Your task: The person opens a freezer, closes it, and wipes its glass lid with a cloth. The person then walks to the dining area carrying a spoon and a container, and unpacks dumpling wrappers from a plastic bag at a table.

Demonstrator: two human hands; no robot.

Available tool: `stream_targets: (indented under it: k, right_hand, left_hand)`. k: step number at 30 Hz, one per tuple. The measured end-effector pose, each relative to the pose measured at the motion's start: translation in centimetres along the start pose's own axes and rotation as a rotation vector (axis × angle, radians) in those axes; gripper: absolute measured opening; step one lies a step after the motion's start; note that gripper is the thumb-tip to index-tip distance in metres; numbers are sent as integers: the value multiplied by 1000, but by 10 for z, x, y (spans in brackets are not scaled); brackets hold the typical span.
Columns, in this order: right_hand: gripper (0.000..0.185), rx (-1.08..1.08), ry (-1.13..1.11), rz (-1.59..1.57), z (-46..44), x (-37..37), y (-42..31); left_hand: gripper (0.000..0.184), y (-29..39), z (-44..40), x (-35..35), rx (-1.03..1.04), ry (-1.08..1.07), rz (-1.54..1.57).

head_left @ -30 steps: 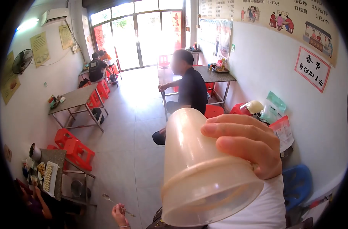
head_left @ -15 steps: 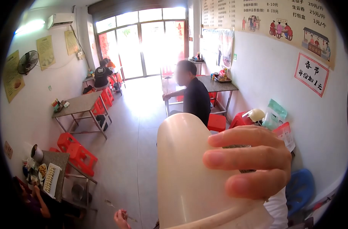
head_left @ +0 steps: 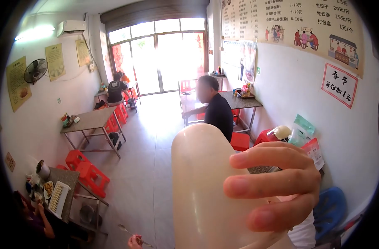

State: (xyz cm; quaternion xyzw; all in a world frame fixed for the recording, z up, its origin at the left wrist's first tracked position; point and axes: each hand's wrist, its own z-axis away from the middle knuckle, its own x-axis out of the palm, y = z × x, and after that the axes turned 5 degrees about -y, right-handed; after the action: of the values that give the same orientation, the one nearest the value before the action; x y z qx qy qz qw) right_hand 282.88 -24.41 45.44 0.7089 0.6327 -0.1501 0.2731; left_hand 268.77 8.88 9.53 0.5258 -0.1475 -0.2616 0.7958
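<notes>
We see the right hand (head_left: 290, 182), fingers around the raised, upturned cup (head_left: 202, 178) close before us; smooth plastic could slip if they loosen. Left hand (head_left: 135, 242) grips a spoon (head_left: 122, 228); a bump could dislodge it.

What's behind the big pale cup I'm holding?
Beyond the cup, a person in black and a red stool show. The person's lower body and whatever else the cup covers cannot be seen.

A milky, translucent cup (head_left: 202, 182), looming large with its closed end uppermost.
To the left of it, low down, a slender silvery spoon (head_left: 123, 228), slanting, with its bowl toward the upper left.
</notes>
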Motion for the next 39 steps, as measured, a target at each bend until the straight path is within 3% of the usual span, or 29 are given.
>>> stream_targets:
  k: [39]
  right_hand:
    - [27, -33, 24, 60, -17, 5, 14]
  left_hand:
    - [27, -4, -13, 0, -62, 3, 3]
